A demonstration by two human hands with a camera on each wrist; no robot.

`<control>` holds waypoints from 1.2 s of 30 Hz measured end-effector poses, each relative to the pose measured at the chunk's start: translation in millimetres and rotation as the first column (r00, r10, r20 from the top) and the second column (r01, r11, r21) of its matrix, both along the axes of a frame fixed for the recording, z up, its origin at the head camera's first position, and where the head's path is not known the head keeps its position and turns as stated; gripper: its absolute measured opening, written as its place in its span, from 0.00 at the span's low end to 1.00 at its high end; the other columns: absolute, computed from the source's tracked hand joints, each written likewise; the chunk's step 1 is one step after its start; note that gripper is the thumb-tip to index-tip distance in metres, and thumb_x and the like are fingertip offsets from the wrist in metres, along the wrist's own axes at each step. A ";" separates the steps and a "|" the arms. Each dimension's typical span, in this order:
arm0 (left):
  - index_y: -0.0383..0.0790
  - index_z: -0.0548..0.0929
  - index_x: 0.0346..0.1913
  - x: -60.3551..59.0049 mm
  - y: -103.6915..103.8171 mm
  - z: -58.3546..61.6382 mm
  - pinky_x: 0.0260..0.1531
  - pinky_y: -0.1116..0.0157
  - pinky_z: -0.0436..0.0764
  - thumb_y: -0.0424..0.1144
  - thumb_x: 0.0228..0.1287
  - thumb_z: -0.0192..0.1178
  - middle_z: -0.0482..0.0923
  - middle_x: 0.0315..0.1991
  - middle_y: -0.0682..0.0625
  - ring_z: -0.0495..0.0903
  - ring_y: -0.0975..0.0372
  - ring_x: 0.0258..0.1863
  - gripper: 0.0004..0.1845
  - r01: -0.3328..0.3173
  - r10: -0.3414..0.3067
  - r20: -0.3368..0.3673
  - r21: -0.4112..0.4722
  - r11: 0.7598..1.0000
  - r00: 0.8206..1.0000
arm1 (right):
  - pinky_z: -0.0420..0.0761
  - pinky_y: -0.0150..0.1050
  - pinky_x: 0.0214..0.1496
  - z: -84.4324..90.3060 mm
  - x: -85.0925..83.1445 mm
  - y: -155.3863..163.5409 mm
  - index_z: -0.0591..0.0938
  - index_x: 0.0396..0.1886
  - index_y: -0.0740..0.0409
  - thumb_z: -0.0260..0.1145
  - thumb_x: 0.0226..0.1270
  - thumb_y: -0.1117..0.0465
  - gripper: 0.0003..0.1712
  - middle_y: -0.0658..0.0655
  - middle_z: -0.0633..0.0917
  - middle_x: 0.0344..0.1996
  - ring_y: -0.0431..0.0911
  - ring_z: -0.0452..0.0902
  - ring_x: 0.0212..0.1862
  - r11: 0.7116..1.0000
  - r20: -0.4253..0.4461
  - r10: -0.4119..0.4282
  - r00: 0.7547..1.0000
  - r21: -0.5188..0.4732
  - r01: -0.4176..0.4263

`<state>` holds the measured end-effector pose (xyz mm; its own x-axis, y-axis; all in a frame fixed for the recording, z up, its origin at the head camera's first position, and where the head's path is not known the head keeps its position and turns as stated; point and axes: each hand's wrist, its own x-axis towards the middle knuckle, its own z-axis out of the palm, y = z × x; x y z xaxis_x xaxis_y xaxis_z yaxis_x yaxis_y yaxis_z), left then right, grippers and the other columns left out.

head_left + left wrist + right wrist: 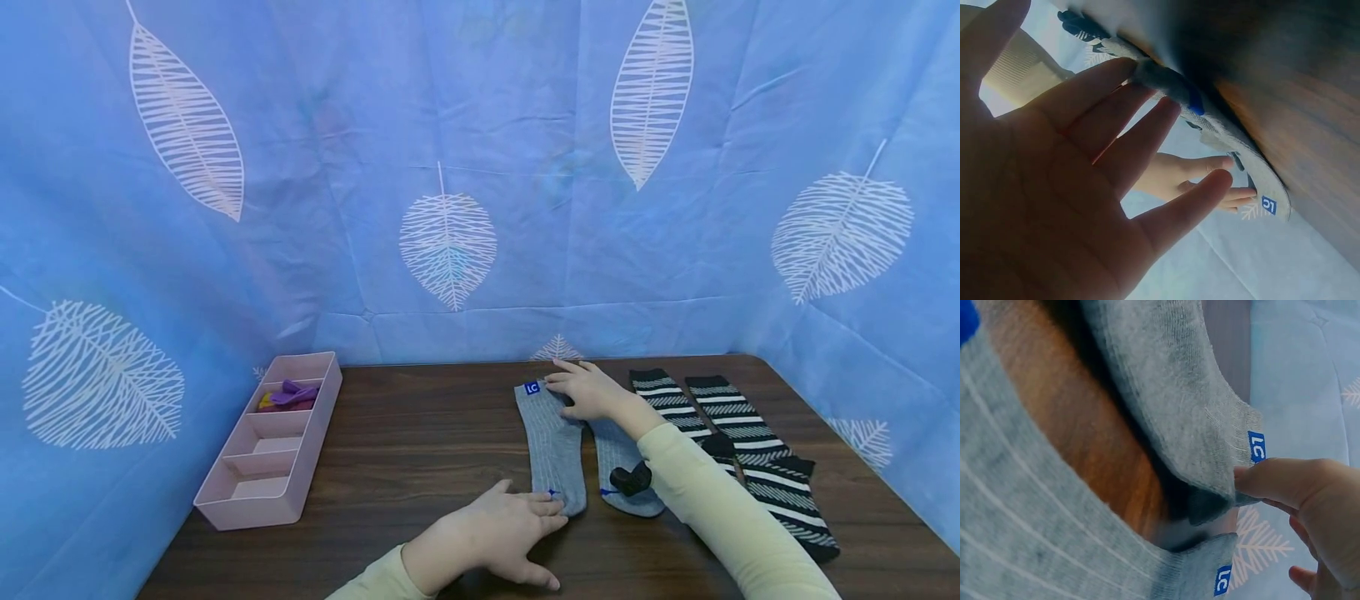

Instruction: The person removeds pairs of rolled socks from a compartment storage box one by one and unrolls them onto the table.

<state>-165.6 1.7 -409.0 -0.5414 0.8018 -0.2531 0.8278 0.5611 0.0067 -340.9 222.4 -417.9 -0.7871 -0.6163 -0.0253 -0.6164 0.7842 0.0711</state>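
Observation:
A grey ribbed sock with a blue LC label lies on the table. My right hand pinches its cuff beside the label, thumb on top, as the right wrist view shows. At the toe end, my left hand has its fingers spread and straight, with fingertips touching the sock; its palm fills much of the left wrist view. A second grey sock lies just to the right, partly hidden under my right forearm. In the right wrist view, that sock's labelled cuff shows below the first.
Black-and-white striped socks lie at the right of the table, partly covered by my right sleeve. A pink compartment box stands at the left, holding purple and other coloured items. A blue leaf-patterned cloth hangs behind the table.

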 end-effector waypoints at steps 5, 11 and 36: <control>0.69 0.57 0.74 -2.7 -1.2 -1.2 0.66 0.46 0.67 0.72 0.62 0.50 0.52 0.76 0.63 0.54 0.66 0.76 0.38 -0.015 0.016 0.088 -0.012 1.000 0.996 | 0.56 0.66 0.71 0.0 2.5 1.0 0.73 0.68 0.51 0.68 0.64 0.50 0.33 0.57 0.69 0.71 0.60 0.52 0.77 1.000 0.060 -0.026 0.998 -0.007 0.026; 0.72 0.59 0.72 -3.2 -6.6 -0.5 0.64 0.44 0.69 0.72 0.61 0.49 0.55 0.76 0.60 0.56 0.62 0.76 0.36 -0.002 -0.002 0.089 0.043 0.999 0.996 | 0.56 0.67 0.70 1.2 6.6 4.2 0.71 0.70 0.47 0.67 0.65 0.50 0.34 0.58 0.66 0.73 0.61 0.52 0.76 0.999 0.080 -0.040 0.996 -0.023 0.042; 0.55 0.79 0.61 25.0 -111.5 21.5 0.56 0.46 0.76 0.63 0.69 0.50 0.80 0.58 0.56 0.78 0.60 0.58 0.26 -0.081 0.156 -0.254 0.284 0.955 0.954 | 0.81 0.41 0.34 21.5 33.8 15.3 0.83 0.55 0.55 0.67 0.66 0.53 0.20 0.60 0.84 0.53 0.54 0.83 0.49 0.987 -0.144 0.050 0.988 -0.142 -0.070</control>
<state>-140.7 -109.7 -387.4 -0.6542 0.7448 0.1313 0.7467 0.6637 -0.0448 -307.2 237.7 -396.4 -0.7380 -0.6514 0.1763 -0.6547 0.7544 0.0468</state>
